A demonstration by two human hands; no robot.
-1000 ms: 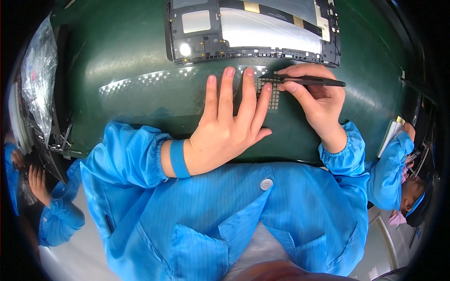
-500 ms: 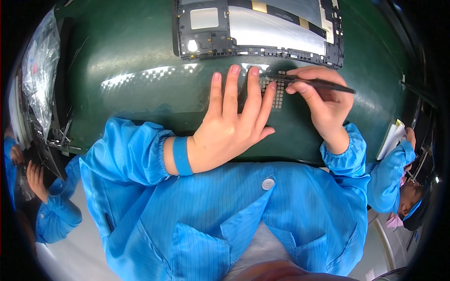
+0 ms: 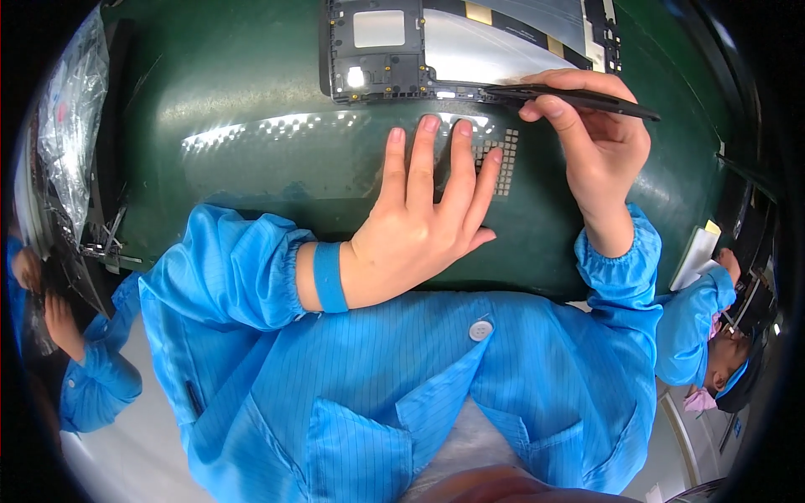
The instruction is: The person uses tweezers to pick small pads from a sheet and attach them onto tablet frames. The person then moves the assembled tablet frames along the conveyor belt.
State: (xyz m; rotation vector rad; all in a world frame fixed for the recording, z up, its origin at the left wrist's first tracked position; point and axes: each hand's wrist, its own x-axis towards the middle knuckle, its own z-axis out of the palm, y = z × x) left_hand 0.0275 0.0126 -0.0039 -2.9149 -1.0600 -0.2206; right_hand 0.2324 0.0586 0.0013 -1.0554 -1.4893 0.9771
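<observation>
My left hand (image 3: 415, 230) lies flat with fingers spread on a clear sheet (image 3: 268, 159). Small beige square pads (image 3: 507, 163) sit in rows at the sheet's right end, partly covered by my little finger. Black tweezers (image 3: 599, 101) are pinched in my right hand (image 3: 605, 163), their tips pointing left. Those tips are at the near edge of a black device frame (image 3: 377, 75) with a silvery panel. Whether a pad is between the tips is too small to tell.
The green work surface (image 3: 226, 67) lies under everything. A crumpled clear plastic bag (image 3: 77, 126) is at the far left. Co-workers in blue sleeves are at both sides, one with a hand (image 3: 63, 327) at the left. A white booklet-like item (image 3: 696, 256) stands at the right.
My right hand has moved the tweezers up and away from the pads to the frame's near edge. My left hand stays on the sheet; the whole view has shifted slightly.
</observation>
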